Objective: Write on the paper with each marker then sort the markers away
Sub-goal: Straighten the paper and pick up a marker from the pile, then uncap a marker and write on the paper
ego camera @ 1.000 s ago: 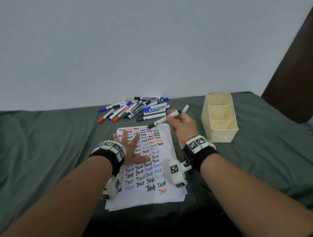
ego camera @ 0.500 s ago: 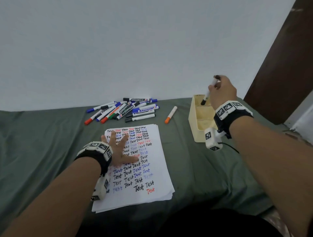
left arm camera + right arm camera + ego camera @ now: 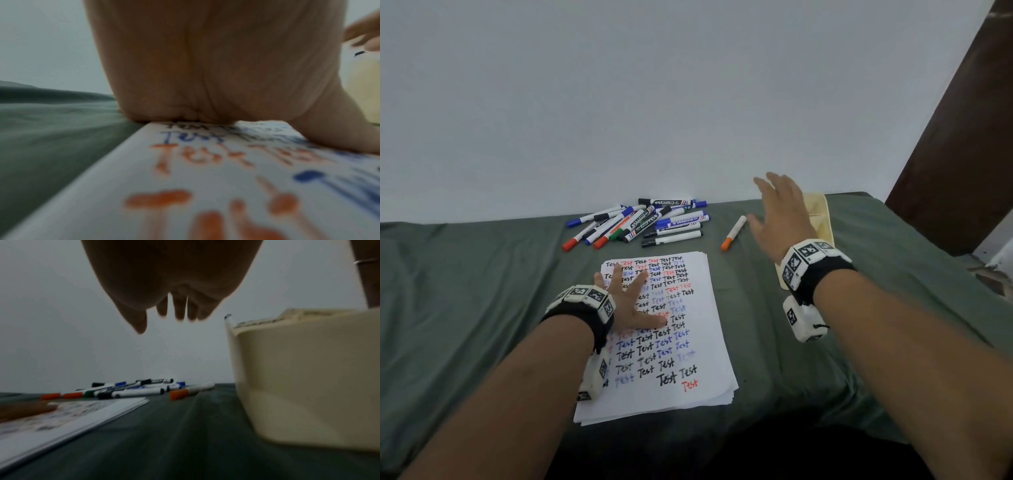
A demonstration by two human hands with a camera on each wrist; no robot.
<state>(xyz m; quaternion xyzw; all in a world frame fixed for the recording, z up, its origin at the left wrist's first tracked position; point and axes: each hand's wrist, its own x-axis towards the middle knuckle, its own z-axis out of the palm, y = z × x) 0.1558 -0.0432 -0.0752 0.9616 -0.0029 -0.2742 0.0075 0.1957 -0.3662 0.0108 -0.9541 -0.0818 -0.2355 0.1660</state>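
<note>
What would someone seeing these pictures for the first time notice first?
Probably the sheet of paper in the middle of the green cloth, covered with the word Test in black, blue and orange, with the left hand pressed flat on it. Behind it lies a jumbled pile of markers, one orange-capped marker lying apart. The right hand hangs open and empty in front of the cream box.
</note>
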